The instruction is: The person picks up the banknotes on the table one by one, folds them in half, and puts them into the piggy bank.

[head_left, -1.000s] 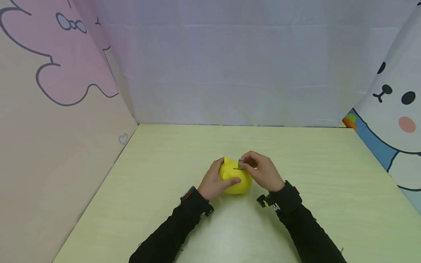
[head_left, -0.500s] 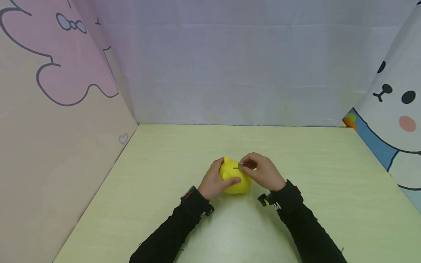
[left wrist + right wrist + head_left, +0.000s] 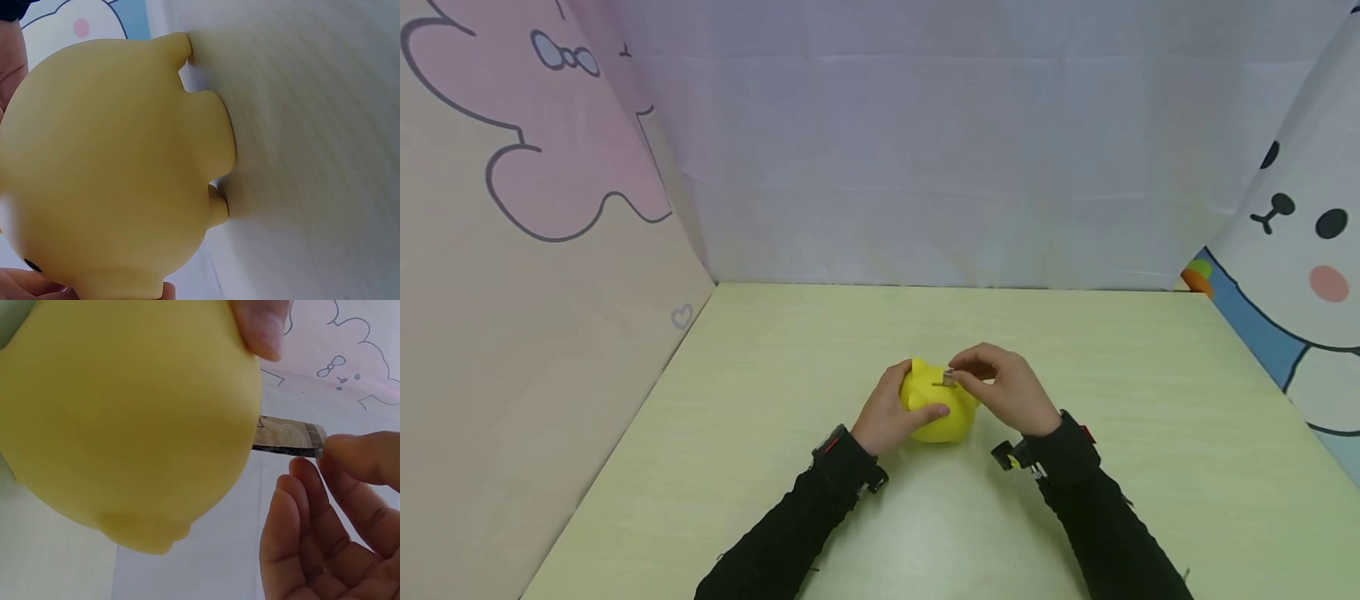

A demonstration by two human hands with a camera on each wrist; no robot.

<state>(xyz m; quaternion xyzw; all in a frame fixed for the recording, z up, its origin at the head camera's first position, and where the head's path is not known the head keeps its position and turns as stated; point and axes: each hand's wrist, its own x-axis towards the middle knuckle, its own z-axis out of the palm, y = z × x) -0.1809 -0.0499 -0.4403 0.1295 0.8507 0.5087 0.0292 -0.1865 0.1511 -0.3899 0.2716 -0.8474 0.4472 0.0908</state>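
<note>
A yellow piggy bank (image 3: 957, 423) stands on the table, its feet on the surface in the left wrist view. My left hand (image 3: 886, 419) grips it from the left, thumb along the near side and fingers round the face end. From the slot in its back juts a folded banknote (image 3: 287, 435), part of it hidden inside. At the outer end of the note, the thumb and forefinger of my right hand (image 3: 1009, 392) pinch it, while the other fingers curl loosely below in the right wrist view.
Pale wooden table (image 3: 760, 367) lies all round the bank. A white cloth (image 3: 925, 167) hangs along the back edge, with a cartoon-printed panel (image 3: 550, 350) at the left and another panel (image 3: 1315, 275) at the right.
The banknote sticks out of the slot less than a second ago. My right hand went down a little, then rose and shifted slightly right. My left hand and the piggy bank stay put.
</note>
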